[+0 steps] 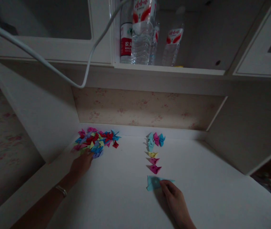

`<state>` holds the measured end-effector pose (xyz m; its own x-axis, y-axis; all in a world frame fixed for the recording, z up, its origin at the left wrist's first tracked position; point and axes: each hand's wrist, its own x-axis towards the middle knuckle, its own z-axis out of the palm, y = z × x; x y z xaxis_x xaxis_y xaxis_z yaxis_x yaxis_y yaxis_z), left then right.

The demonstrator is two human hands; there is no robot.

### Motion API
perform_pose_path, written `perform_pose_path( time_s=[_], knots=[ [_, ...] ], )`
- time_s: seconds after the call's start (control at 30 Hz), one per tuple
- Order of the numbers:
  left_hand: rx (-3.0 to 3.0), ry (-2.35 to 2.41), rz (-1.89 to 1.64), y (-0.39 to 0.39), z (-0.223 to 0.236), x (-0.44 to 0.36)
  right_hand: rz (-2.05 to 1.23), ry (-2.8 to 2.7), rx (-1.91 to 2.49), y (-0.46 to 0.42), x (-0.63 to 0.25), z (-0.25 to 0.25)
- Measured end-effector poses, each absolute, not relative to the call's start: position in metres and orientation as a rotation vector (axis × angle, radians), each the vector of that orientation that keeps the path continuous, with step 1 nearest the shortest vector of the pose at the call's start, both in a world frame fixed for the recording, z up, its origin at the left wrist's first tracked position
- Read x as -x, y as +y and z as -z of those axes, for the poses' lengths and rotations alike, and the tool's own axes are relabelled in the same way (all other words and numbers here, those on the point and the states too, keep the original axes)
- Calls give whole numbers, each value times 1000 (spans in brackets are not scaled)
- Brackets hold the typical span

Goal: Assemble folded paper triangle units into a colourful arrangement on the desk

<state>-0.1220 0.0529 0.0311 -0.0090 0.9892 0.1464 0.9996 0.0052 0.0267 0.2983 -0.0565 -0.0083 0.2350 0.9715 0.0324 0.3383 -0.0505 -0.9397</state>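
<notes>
My left hand (81,163) reaches into the near edge of a heap of small folded paper pieces (96,141) in red, blue, pink and yellow at the back left of the white desk (211,190); its fingers are bent, and what they touch is hidden. My right hand (174,198) rests with its fingertips on a light blue paper piece (154,183) lying flat on the desk. Beyond it runs a short row of folded pieces: magenta (154,169), pink (153,160), yellow (152,154), then a small cluster of blue and pink ones (155,140).
A shelf above holds several water bottles (141,31). A white cable (54,68) hangs across the upper left. Cabinet walls close in the desk on the left and right; floral wallpaper (147,108) lines the back. The room is dim.
</notes>
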Motion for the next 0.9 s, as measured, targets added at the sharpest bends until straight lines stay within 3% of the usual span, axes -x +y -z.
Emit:
perform_pose_path(
  time_s=[0.33,0.6,0.9],
  knots=[
    [2317,-2033,433,47,-32,84,-895,-1281,1525,-55,-297,9],
    [2797,-1758,922,51,-73,-63,-932,-1297,1518,-55,-294,8],
    [2845,-1860,797,94,-68,-198,-919,-1275,1514,-50,-294,5]
  ],
)
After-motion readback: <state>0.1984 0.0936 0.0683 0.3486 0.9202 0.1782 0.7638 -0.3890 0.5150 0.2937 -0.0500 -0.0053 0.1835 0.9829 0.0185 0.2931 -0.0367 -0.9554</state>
